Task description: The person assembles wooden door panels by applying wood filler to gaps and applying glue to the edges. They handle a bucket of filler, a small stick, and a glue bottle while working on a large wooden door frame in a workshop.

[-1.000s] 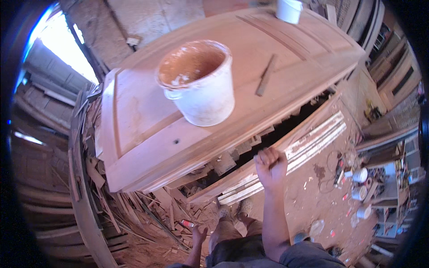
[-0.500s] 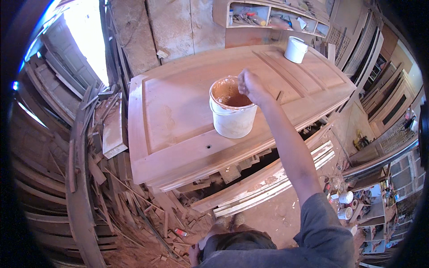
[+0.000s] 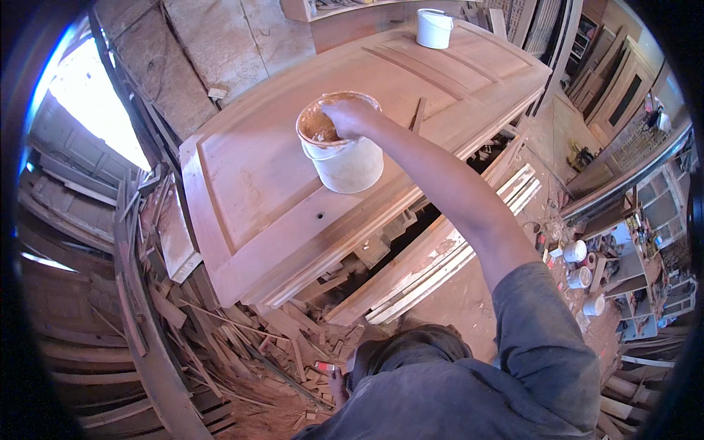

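A white bucket (image 3: 343,167) stands upright on the wooden door panel (image 3: 249,213). Reddish-brown matter coats its inner wall and rim. My right hand (image 3: 350,119) reaches over the bucket's mouth, bent at the wrist. Its fingers are curled down inside; whatever they hold, if anything, is hidden. Low by my side hangs my left hand (image 3: 339,389), mostly hidden by my body, its fingers too small to make out. A small red-and-white container (image 3: 325,366) appears beside it; I cannot tell whether they touch. On the door lies a narrow wood strip (image 3: 418,115), right of the bucket.
A second white bucket (image 3: 434,31) stands on the door's far end. Long pale boards (image 3: 429,282) lie along its near side. Scrap wood (image 3: 293,352) litters the floor at left. Shelving (image 3: 634,279) with several white tubs stands at right.
My view has shifted, so the door and bucket sit further left and higher. My right hand has gone from above the bucket's right rim to down inside its mouth.
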`<state>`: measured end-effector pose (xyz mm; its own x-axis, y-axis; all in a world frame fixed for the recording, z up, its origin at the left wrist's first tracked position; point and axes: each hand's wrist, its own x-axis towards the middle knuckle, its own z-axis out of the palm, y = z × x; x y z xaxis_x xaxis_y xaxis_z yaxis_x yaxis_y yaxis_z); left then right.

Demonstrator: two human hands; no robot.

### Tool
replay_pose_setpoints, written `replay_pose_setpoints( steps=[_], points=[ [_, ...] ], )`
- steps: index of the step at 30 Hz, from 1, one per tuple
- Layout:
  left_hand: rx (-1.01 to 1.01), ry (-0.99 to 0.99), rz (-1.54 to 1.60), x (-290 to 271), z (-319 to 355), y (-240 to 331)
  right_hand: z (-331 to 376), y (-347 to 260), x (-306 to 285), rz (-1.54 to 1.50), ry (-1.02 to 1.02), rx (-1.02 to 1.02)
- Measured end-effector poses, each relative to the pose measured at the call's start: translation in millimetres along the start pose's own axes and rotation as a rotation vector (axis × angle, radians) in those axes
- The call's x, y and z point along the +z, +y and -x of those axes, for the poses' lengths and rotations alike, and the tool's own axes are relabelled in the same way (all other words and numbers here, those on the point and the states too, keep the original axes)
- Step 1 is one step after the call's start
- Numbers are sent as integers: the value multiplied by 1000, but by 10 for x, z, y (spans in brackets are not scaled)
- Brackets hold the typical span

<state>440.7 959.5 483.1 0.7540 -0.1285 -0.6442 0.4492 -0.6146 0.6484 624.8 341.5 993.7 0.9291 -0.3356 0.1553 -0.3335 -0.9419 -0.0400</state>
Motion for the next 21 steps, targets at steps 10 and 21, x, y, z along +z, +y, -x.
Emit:
replay_pose_setpoints(
  steps=[10,21],
  points=[
    [20,50,85,-93,-30,-90,553,640,-93,-475,488,382],
    [-64,82,184,923,721,-95,695,2611,1952,-113,184,468]
  ],
)
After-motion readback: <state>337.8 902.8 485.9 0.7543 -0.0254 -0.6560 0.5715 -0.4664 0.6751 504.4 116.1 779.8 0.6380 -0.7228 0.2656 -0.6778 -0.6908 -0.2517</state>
